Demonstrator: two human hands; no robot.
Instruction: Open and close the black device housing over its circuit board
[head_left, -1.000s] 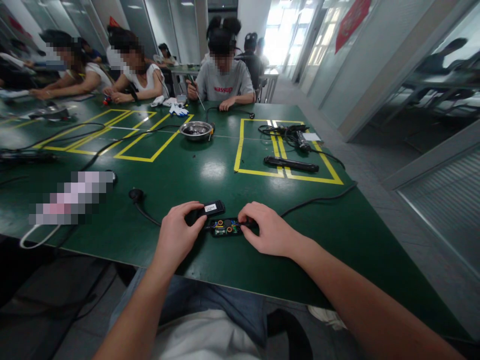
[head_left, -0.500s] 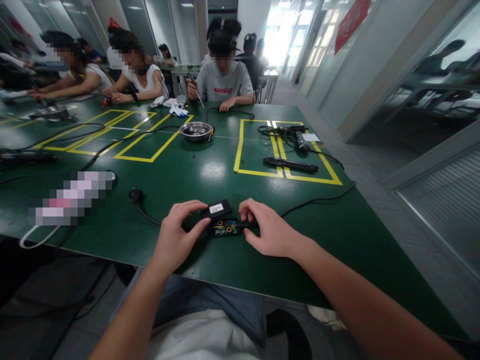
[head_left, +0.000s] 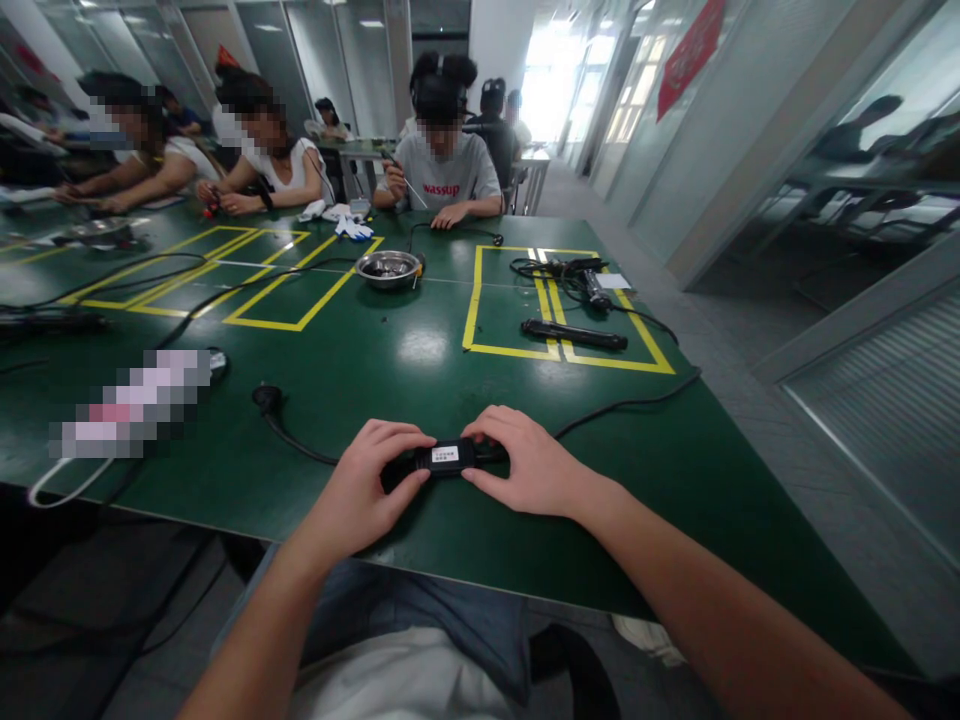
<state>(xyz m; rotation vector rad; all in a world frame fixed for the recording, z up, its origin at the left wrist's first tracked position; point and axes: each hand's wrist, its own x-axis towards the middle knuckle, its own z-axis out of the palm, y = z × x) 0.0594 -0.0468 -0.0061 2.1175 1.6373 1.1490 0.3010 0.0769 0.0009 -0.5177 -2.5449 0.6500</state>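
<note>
A small black power adapter case [head_left: 445, 456] with a white label lies on the green table in front of me. Its labelled cover is on top, so the circuit board is out of sight. My left hand [head_left: 382, 475] pinches the case's left end between thumb and fingers. At the right end, my right hand [head_left: 521, 460] grips it the same way. A black cord runs from the left side to a plug [head_left: 268, 399], and another cord [head_left: 630, 403] leads off to the right.
A metal bowl [head_left: 388, 268] holding small parts stands farther back. Yellow tape frames the right side, with a black bar-shaped part [head_left: 574, 334] and a bundle of cables [head_left: 574, 272] inside. A blurred pinkish object [head_left: 135, 405] lies left. Across the table a person [head_left: 442, 175] holds a screwdriver.
My left hand has brought the labelled cover down over the exposed circuit board. My right hand has closed in on the case's right end. The view has shifted slightly.
</note>
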